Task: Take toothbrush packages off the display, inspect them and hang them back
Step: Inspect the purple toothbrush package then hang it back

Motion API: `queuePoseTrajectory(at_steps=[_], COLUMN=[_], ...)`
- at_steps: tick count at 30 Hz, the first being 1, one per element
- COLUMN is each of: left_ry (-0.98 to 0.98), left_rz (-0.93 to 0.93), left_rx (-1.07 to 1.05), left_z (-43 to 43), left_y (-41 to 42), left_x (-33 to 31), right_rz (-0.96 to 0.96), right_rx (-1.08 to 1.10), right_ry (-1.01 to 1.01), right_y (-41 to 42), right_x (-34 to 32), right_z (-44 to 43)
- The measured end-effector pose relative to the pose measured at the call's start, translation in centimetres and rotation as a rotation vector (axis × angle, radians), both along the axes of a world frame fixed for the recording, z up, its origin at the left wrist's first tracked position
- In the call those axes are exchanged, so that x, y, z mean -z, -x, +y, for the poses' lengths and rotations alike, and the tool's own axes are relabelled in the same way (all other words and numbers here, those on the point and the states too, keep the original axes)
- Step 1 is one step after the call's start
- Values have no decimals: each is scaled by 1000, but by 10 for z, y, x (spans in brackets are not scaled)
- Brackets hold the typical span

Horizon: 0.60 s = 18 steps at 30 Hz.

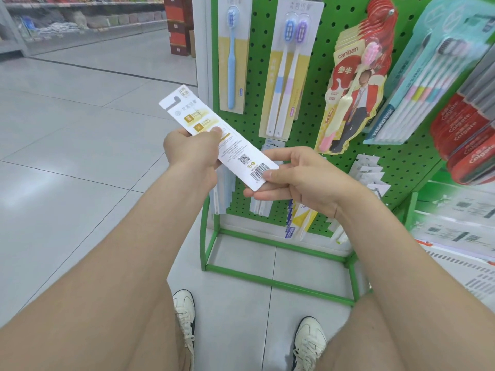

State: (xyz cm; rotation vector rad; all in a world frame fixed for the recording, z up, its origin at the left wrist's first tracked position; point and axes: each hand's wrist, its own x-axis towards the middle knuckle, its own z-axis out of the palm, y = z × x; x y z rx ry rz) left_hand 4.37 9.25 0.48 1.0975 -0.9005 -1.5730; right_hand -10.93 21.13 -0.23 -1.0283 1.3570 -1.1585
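Toothbrush package (225, 145) is off the display, held in both hands in front of the lower left part of the green pegboard display (302, 135), above the floor. Printed back faces up, with barcode and QR code visible. The card is tilted: hang hole (175, 100) at the far-left end, barcode end near-right.

Left hand (191, 153) grips the card's middle, fingers curled round its edge and thumb on the print. Right hand (300, 178) pinches the barcode end, thumb on top, other fingers flat underneath.

Step in hand looks like inspection, reading the back. Hanging back is not yet done.

Next move probably calls for turning the card upright, brush side out, and lining the hang hole up with a free hook. Cannot tell which hook is free. A single blue brush pack (231, 57) and a twin pack (286, 76) hang just above.
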Motion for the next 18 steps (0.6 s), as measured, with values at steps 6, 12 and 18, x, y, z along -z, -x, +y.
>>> queuePoseTrajectory(at_steps=[6, 12, 18], left_ry=[-10, -85, -274], left_rz=[17, 3, 21], left_rx=[19, 83, 366], left_z=[-1, 1, 17], left_y=[1, 1, 4], left_x=[3, 1, -9], right_rz=[-9, 174, 147], right_rx=[54, 26, 153], right_ry=[13, -53, 67], right_y=[3, 4, -5], right_x=[2, 3, 4], right_z=[-1, 0, -6])
